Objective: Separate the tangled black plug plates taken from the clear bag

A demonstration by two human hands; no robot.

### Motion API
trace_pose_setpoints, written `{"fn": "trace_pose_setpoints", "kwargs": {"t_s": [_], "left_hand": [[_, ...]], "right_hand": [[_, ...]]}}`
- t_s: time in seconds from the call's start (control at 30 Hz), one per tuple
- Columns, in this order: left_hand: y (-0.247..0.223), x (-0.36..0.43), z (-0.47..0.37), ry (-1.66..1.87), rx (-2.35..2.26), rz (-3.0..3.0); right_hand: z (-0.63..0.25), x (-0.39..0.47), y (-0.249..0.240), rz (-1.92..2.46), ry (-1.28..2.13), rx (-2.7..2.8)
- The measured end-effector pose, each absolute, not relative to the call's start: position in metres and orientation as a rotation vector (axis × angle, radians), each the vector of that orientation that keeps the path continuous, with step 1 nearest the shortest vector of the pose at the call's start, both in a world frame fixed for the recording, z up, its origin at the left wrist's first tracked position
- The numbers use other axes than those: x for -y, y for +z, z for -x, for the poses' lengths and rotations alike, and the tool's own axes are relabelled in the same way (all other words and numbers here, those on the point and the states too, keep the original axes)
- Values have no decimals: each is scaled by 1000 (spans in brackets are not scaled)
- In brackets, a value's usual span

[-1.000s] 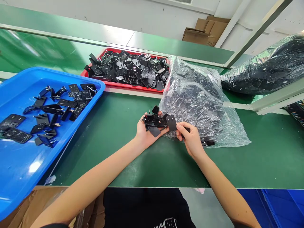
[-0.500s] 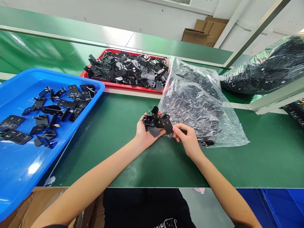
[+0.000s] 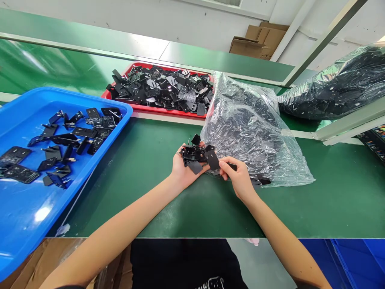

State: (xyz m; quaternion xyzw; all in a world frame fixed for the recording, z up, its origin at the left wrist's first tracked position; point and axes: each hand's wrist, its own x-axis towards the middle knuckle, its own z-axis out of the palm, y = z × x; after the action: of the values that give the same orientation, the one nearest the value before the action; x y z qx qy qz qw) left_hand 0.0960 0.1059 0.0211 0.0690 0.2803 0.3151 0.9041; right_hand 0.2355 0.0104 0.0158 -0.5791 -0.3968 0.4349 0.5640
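Cupping a pile of black plastic parts (image 3: pixel 195 153) in an open left hand (image 3: pixel 183 166), a person grips a flat black piece (image 3: pixel 212 159) between right-hand (image 3: pixel 233 170) fingertips. A clear plastic bag (image 3: pixel 255 132) lies beside on the green table (image 3: pixel 144 160).

White wall (image 3: pixel 135 24); green tabletop (image 3: pixel 144 208); cardboard box (image 3: pixel 246 47) behind.

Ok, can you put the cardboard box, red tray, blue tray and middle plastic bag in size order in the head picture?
Blue tray, partly cut off
Middle plastic bag
Red tray
Cardboard box
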Motion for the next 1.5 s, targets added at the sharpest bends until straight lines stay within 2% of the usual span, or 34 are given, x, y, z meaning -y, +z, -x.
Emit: {"fn": "trace_pose_setpoints", "kwargs": {"t_s": [0.27,0.43,0.67,0.9,1.0,1.1,1.3,1.5], "left_hand": [[21,-106,-96,643,-556,-152],[21,-106,-96,649,-578,-144],[21,-106,-96,644,-566,-132],[19,-105,-96,655,-530,-186],[18,-106,-96,652,-532,-190],[18,-107,-97,656,-532,-174],[17,-107,-97,643,-562,-168],[17,-106,-98,645,-544,-192]], "right_hand": [[-243,-11,26,951,1296,541],[-247,-16,24,1006,1307,240],[-245,-18,16,1004,1261,208],[-239,-16,17,1232,1203,622],[-233,-13,20,1501,965,987],[-228,-10,21,1594,777,1195],[-229,-10,18,1558,810,1069],[-216,-10,16,1639,606,1231]]}}
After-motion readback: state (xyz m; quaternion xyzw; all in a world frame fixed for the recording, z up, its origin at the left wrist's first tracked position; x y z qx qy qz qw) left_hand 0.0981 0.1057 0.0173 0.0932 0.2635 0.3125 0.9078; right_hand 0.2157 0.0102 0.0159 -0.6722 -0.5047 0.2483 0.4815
